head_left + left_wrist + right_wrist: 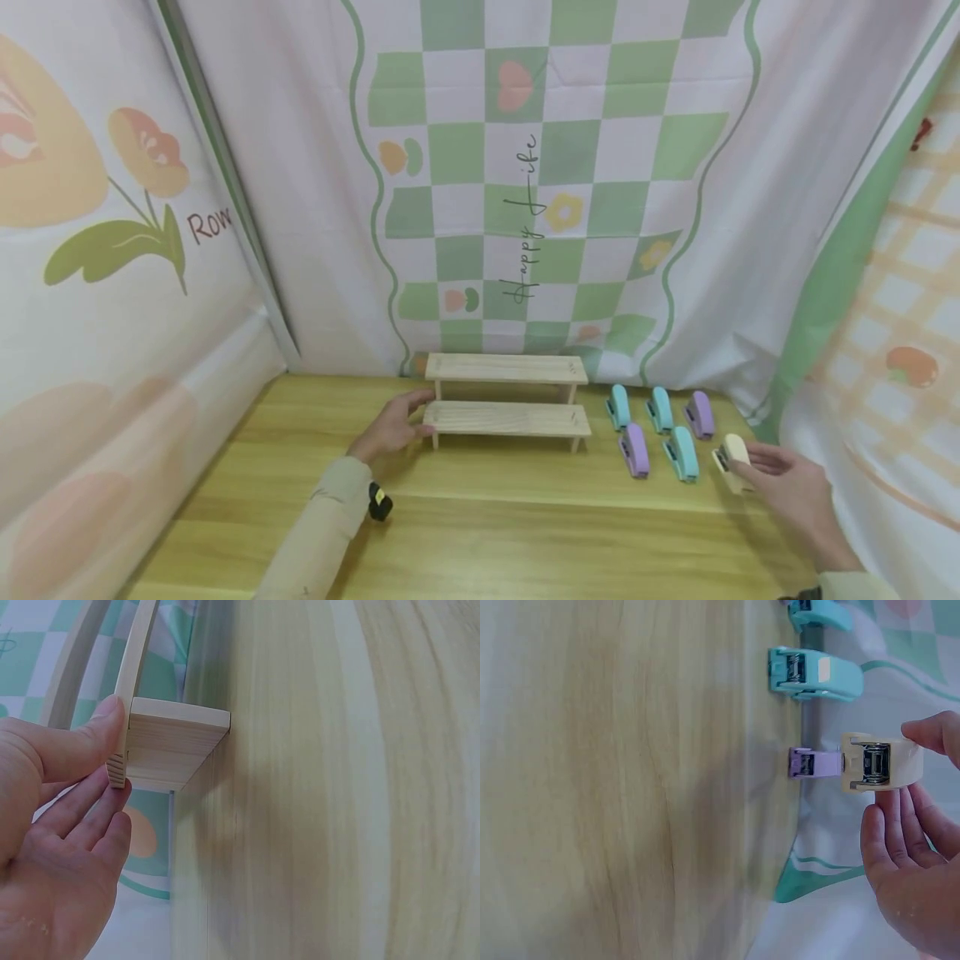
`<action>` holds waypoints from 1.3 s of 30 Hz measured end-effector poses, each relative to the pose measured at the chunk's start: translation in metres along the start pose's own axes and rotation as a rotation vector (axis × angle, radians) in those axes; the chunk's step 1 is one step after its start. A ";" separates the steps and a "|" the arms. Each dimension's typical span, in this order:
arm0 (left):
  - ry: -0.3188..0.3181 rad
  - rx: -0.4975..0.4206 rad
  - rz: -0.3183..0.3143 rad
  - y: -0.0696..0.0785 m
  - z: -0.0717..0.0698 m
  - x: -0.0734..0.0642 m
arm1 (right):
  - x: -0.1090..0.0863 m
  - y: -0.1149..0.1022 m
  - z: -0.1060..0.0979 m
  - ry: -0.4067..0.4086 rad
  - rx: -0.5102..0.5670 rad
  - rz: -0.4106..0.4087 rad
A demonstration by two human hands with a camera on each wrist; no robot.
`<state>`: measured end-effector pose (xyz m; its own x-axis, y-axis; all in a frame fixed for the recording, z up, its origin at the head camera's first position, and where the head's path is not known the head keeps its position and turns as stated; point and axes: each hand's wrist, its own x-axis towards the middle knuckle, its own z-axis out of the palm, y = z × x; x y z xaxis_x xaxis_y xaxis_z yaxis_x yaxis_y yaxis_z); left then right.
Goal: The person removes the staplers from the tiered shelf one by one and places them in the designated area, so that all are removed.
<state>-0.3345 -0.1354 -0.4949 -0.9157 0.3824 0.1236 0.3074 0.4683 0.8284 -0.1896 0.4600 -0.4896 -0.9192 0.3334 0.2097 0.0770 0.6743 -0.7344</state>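
Observation:
My left hand (393, 429) is at the left end of a two-tier wooden shelf (510, 419). In the left wrist view its thumb lies on top of the lower board (132, 667) and its fingertips are underneath, pinching the board's end. On the right, my right hand (795, 487) holds a cream stapler (738, 452) between thumb and fingers. The right wrist view shows that cream stapler (900, 763) end-on, overlapping a purple stapler (825, 763) behind it. Several other staplers stand to its left, among them a light blue stapler (681, 454) and a purple stapler (634, 451).
The shelf's upper board (504, 368) is close to the checkered curtain (517, 167) at the back. Printed cloth (885, 333) hangs along the right side and a floral cloth (112, 350) along the left. Everything stands on a wood-grain table (525, 533).

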 end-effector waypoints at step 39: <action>-0.033 -0.008 0.022 -0.003 0.004 0.004 | 0.024 0.030 0.009 -0.025 -0.115 0.093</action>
<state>-0.3380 -0.1322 -0.4985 -0.8997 0.4185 0.1240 0.3251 0.4531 0.8301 -0.2125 0.4820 -0.5124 -0.9154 0.3819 0.1271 0.2043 0.7129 -0.6709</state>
